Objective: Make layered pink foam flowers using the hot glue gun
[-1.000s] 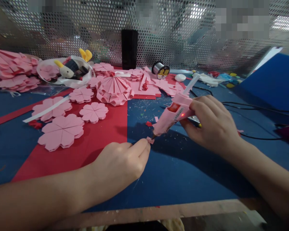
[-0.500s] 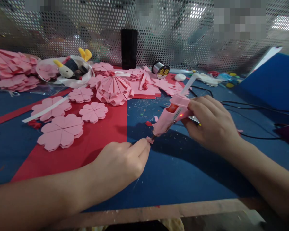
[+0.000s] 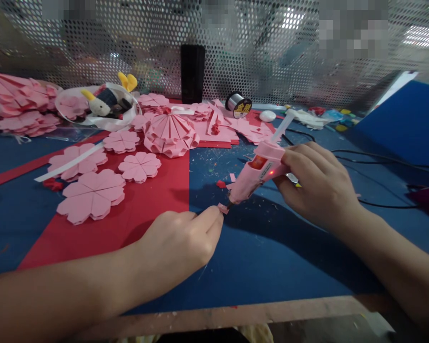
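My right hand point(image 3: 318, 183) is wrapped round the handle of a pink hot glue gun point(image 3: 250, 178), with a whitish glue stick point(image 3: 283, 125) standing out of its back end. A red light glows on its side. The dark nozzle points down to a small pink paper piece point(image 3: 223, 207); whether it touches the paper I cannot tell. That piece is pinched in the fingertips of my left hand point(image 3: 186, 236), low over the blue tabletop point(image 3: 257, 267). Pink paper scraps point(image 3: 232, 178) and a red bit point(image 3: 220, 184) lie just beyond the nozzle.
Pink paper flowers point(image 3: 93, 195) lie on red paper point(image 3: 157, 200) at left, with a folded pink paper ornament point(image 3: 169, 133) behind. A spool of line point(image 3: 238, 105) and a black upright object point(image 3: 192, 74) stand near the perforated metal screen point(image 3: 146, 43). Black cables point(image 3: 386, 161) cross the right side.
The glue gun and my right hand have shifted very slightly right and down. My left hand keeps its pinch on the paper piece in the same spot.
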The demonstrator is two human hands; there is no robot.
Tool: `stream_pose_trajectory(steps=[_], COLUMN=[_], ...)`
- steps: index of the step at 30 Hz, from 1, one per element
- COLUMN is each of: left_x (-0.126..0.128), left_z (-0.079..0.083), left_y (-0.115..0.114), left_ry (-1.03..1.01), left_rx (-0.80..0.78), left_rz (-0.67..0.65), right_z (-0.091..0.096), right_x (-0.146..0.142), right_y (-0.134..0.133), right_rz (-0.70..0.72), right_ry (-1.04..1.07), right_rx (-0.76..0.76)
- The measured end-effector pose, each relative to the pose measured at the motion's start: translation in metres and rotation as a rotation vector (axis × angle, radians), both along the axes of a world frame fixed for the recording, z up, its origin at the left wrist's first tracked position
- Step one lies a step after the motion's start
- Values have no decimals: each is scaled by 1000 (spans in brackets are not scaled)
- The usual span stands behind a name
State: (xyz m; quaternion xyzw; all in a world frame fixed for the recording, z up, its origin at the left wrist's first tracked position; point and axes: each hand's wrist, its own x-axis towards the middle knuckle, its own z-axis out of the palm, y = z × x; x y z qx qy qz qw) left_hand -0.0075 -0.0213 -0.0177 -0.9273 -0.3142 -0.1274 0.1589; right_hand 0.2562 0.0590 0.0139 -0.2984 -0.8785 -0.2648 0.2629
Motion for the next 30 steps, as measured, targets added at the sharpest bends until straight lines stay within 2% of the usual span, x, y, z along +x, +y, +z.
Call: stream_pose_trajectory(steps=[11,20,24,27,30], left_x=[1,1,1,0,0], left_z=[-3,0,0,-1,0], left_y=[0,1,1,0,-2], left_ry=[-30,-14,22,38,57], left_rx=[21,23,35,4,-38], left_rz=[-3,-12,-12,8,47], right_z=[2,17,21,21,17], right_x=[-1,-13,-7,9,34], right_y=[-1,-22,-18,-1,23], right_rz=[0,-28,-29,-184,-450], right_ry=[-4,-55,20,210,389], right_rx=[32,155,192,254,189])
